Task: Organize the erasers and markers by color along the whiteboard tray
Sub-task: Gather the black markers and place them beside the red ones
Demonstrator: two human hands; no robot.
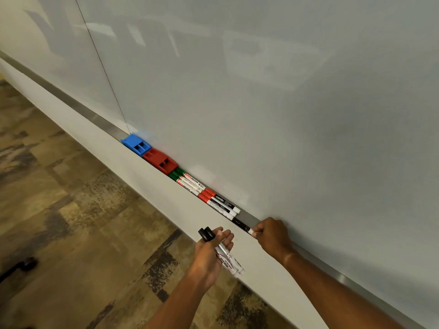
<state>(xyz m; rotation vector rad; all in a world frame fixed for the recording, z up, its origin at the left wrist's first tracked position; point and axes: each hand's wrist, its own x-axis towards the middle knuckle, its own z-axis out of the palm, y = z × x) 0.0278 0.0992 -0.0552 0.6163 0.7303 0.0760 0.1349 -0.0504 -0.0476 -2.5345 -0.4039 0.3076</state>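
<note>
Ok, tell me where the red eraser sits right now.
In the head view, the red eraser lies in the whiteboard tray, left of centre, between the blue eraser and the green-capped markers.

Left hand (209,250) loosely curled, right hand (270,236) apparently pinching, arms extended.

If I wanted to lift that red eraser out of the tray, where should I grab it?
Probably from above and the open front: pinch the red eraser across its raised top, thumb on the front edge, fingers behind. The blue eraser touches one end and the green markers crowd the other, so the ends look blocked.
</note>
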